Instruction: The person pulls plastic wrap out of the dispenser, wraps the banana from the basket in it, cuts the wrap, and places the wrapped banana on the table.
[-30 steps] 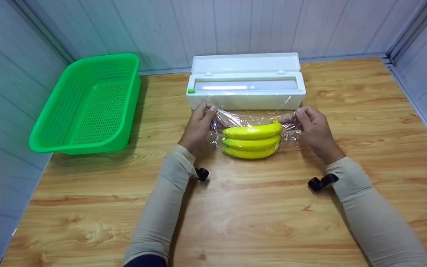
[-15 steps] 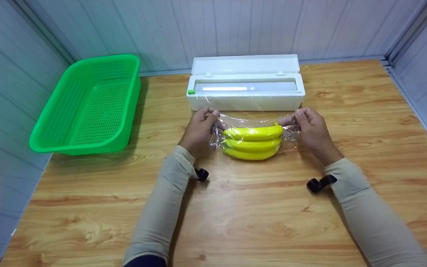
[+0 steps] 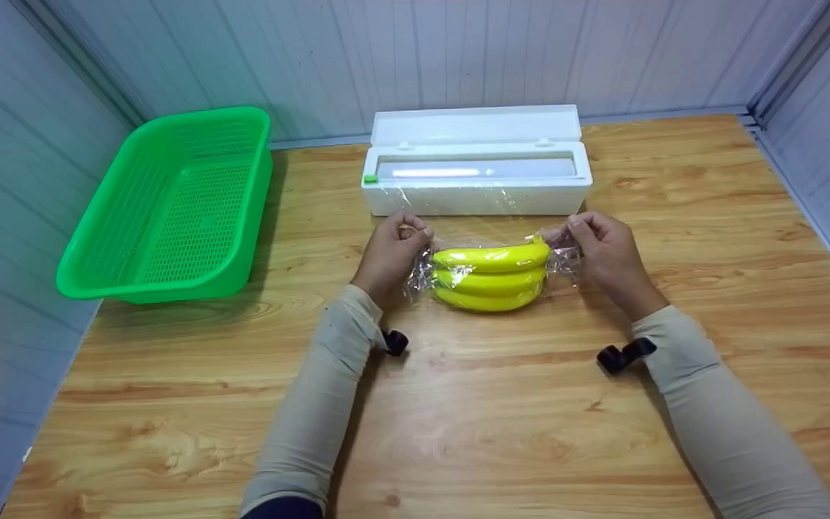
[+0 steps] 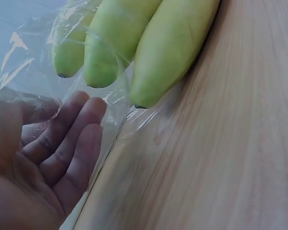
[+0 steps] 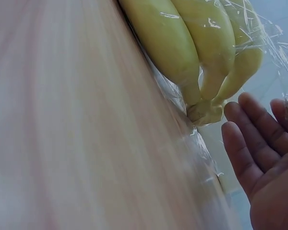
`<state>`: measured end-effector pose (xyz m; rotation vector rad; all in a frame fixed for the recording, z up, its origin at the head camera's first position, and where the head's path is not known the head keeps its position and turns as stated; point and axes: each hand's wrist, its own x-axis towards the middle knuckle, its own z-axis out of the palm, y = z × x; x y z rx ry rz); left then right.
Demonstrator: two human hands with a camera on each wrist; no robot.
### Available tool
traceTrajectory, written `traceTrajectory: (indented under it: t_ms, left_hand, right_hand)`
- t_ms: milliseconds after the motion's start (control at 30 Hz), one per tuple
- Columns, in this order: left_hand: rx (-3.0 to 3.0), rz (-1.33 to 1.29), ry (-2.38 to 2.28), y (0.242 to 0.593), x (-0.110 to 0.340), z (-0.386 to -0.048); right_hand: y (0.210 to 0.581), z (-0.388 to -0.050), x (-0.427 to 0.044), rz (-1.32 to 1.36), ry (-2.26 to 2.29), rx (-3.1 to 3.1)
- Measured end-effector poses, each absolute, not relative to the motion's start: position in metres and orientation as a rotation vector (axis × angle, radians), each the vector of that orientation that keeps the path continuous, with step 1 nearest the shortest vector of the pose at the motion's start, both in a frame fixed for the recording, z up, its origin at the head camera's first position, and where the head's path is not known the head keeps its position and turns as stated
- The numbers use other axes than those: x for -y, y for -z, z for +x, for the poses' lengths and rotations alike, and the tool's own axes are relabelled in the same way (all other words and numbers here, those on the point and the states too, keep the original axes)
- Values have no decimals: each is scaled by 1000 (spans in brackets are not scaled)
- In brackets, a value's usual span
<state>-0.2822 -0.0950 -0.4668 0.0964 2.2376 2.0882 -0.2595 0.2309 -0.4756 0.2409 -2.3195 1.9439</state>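
A bunch of yellow bananas [image 3: 491, 280] lies on the wooden table, with clear plastic wrap [image 3: 421, 277] over it and bunched at both ends. My left hand [image 3: 391, 252] pinches the wrap between thumb and forefinger, just beyond the greenish banana tips [image 4: 140, 96]. In the left wrist view its other fingers [image 4: 84, 148] reach out beneath the film. At the stem end [image 5: 206, 112], my right hand [image 3: 609, 254] pinches the opposite side of the wrap with thumb and forefinger. Its remaining fingers [image 5: 237, 143] extend near the stem. The film's underside is mostly hidden.
Behind the bananas stands a white cling film dispenser box [image 3: 476, 200], its lid [image 3: 476, 126] raised and a green slider [image 3: 370, 179] at its left end. A green plastic basket [image 3: 242, 238] sits at the far left. Panelled walls [image 3: 458, 50] border the table.
The wrap's far edge has come down over the bananas from a raised stretch between the hands. My left hand has shifted slightly right and toward me; the right hand has barely moved.
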Motion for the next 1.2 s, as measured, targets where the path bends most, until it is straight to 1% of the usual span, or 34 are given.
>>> traceTrajectory:
  t_ms: [267, 500, 700, 800, 900, 967, 1067, 1200]
  left_hand:
    - [-2400, 38, -1985, 468, 98, -285]
    - [-2377, -112, -1934, 467, 106, -287]
    - [-2300, -300, -2052, 458, 111, -289]
    - [-2323, -332, -2171, 448, 109, -288]
    - [-2506, -259, -2194, 437, 107, -285]
    - [-2632, -143, -2153, 429, 105, -280]
    - [-2737, 145, -2007, 419, 100, -272]
    - [-2759, 582, -1642, 413, 91, -260]
  right_hand:
    - [478, -262, -234, 230, -1916, 2411]
    - [478, -264, -235, 192, -1933, 2469]
    - [476, -262, -236, 137, -1874, 2515]
    - [475, -263, -237, 108, -1869, 2479]
    - [474, -263, -237, 76, -1902, 2388]
    - [473, -262, -236, 60, -1900, 2321]
    - [470, -261, -235, 47, -1850, 2259]
    - [467, -259, -233, 20, -1786, 2238]
